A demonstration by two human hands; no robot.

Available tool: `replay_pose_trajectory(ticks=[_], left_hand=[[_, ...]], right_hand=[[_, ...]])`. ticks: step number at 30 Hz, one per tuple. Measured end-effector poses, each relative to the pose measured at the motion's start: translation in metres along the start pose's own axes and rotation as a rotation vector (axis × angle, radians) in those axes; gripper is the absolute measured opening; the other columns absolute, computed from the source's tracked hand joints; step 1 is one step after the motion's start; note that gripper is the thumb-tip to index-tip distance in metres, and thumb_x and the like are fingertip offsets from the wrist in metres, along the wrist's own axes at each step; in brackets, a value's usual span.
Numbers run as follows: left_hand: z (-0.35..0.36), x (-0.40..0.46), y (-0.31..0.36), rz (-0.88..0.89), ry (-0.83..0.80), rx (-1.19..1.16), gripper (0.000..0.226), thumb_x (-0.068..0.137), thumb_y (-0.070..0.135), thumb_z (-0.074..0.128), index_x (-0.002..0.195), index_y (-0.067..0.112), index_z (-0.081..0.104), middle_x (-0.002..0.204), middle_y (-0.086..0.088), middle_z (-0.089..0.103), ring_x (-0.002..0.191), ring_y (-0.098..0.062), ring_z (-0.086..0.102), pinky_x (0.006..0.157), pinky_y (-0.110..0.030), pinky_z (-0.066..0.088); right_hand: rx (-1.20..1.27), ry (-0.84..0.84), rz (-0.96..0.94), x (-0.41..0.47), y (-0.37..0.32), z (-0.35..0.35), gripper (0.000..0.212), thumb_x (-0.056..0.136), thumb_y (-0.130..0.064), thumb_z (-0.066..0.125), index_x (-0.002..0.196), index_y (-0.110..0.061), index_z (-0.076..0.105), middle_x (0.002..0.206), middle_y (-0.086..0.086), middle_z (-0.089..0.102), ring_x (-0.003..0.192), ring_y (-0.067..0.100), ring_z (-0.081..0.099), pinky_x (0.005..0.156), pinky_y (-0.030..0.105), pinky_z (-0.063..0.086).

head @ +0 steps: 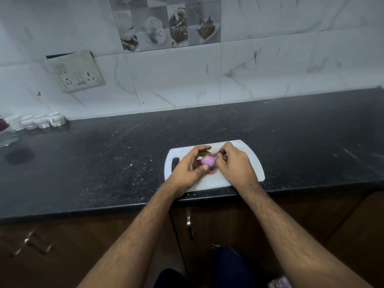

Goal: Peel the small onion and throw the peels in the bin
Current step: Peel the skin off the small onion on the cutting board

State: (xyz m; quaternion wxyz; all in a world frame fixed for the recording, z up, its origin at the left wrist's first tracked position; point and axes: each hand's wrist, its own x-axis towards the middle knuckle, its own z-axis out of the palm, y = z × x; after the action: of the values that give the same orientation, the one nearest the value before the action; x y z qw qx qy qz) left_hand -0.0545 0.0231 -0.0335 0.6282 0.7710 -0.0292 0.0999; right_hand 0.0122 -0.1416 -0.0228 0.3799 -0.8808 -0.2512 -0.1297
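Observation:
A small purple onion (208, 161) is held just above a white cutting board (252, 161) near the counter's front edge. My left hand (190, 166) grips the onion between thumb and fingers. My right hand (232, 164) pinches a strip of pinkish peel (217, 154) at the onion's upper right side. Another bit of peel (211, 172) hangs or lies just below the onion. No bin is in view.
The dark stone counter (104, 159) runs left to right, with white cups (42, 120) and a clear container (7, 132) at the far left by the tiled wall. A switch plate (78, 72) is on the wall. Brown cabinet doors (62, 246) sit under the counter.

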Motion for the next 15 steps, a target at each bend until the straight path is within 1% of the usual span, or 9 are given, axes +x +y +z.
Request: replay_pose_trajectory(ticks=[2,5,7,8,10,12,13,14,15], left_hand=[[0.000,0.000,0.000,-0.011,-0.015,-0.053,0.049,0.101,-0.009,0.058,0.145,0.011,0.051,0.143,-0.008,0.062,0.115,-0.013,0.069,0.098,-0.024,0.054],[-0.003,0.001,-0.002,-0.034,-0.023,-0.154,0.041,0.104,-0.008,0.054,0.143,0.002,0.050,0.143,-0.016,0.062,0.106,-0.015,0.073,0.093,-0.026,0.058],[-0.005,0.002,-0.002,-0.057,-0.033,-0.210,0.036,0.105,-0.006,0.052,0.141,-0.001,0.051,0.138,-0.018,0.065,0.105,-0.016,0.074,0.090,-0.026,0.060],[-0.005,0.002,-0.001,-0.068,-0.045,-0.233,0.034,0.106,-0.004,0.052,0.140,-0.001,0.052,0.135,-0.018,0.066,0.108,-0.019,0.074,0.092,-0.028,0.060],[-0.007,0.002,-0.002,-0.094,-0.067,-0.278,0.031,0.106,-0.003,0.052,0.136,0.000,0.056,0.130,-0.019,0.068,0.114,-0.027,0.072,0.099,-0.034,0.060],[-0.010,0.003,-0.002,-0.114,-0.072,-0.334,0.028,0.105,-0.004,0.053,0.133,-0.001,0.058,0.124,-0.021,0.068,0.114,-0.033,0.071,0.104,-0.040,0.059],[-0.010,0.004,-0.002,-0.118,-0.068,-0.366,0.028,0.103,-0.004,0.054,0.131,-0.002,0.059,0.121,-0.021,0.068,0.111,-0.035,0.071,0.103,-0.043,0.059],[-0.010,0.004,0.000,-0.116,-0.063,-0.397,0.027,0.101,-0.003,0.056,0.129,-0.003,0.060,0.117,-0.021,0.068,0.107,-0.035,0.071,0.100,-0.045,0.060],[-0.009,0.004,0.001,-0.113,-0.054,-0.426,0.028,0.099,0.001,0.059,0.127,-0.003,0.060,0.116,-0.021,0.068,0.105,-0.034,0.071,0.099,-0.047,0.061]], right_hand=[[0.014,0.016,0.013,0.001,0.001,0.001,0.008,0.097,-0.021,0.058,0.097,-0.014,0.054,0.084,-0.003,0.064,0.074,0.015,0.061,0.063,0.033,0.048],[0.013,0.025,0.030,0.003,0.002,0.003,0.011,0.101,-0.025,0.056,0.102,-0.013,0.055,0.085,-0.004,0.064,0.077,0.017,0.063,0.064,0.030,0.048],[0.002,0.026,0.032,0.003,0.002,0.004,0.012,0.103,-0.026,0.053,0.104,-0.013,0.056,0.088,-0.003,0.065,0.078,0.017,0.063,0.065,0.031,0.050],[-0.005,0.027,0.032,0.004,0.002,0.005,0.012,0.104,-0.025,0.052,0.104,-0.013,0.055,0.089,-0.003,0.066,0.078,0.017,0.063,0.065,0.032,0.050],[-0.023,0.044,0.043,0.004,0.004,0.006,0.012,0.105,-0.023,0.051,0.102,-0.012,0.055,0.085,-0.001,0.066,0.072,0.016,0.061,0.060,0.029,0.046],[-0.017,0.081,0.083,0.005,0.008,0.006,0.012,0.104,-0.022,0.051,0.099,-0.012,0.055,0.076,-0.002,0.063,0.061,0.010,0.057,0.050,0.021,0.036],[-0.003,0.092,0.103,0.005,0.010,0.006,0.012,0.103,-0.022,0.052,0.098,-0.012,0.056,0.071,-0.004,0.062,0.058,0.006,0.055,0.047,0.019,0.031],[0.009,0.089,0.112,0.006,0.011,0.007,0.012,0.103,-0.022,0.054,0.099,-0.012,0.058,0.069,-0.006,0.061,0.056,0.005,0.054,0.046,0.018,0.030],[0.022,0.070,0.106,0.006,0.012,0.007,0.012,0.102,-0.024,0.055,0.100,-0.013,0.060,0.069,-0.008,0.061,0.057,0.005,0.056,0.047,0.018,0.032]])
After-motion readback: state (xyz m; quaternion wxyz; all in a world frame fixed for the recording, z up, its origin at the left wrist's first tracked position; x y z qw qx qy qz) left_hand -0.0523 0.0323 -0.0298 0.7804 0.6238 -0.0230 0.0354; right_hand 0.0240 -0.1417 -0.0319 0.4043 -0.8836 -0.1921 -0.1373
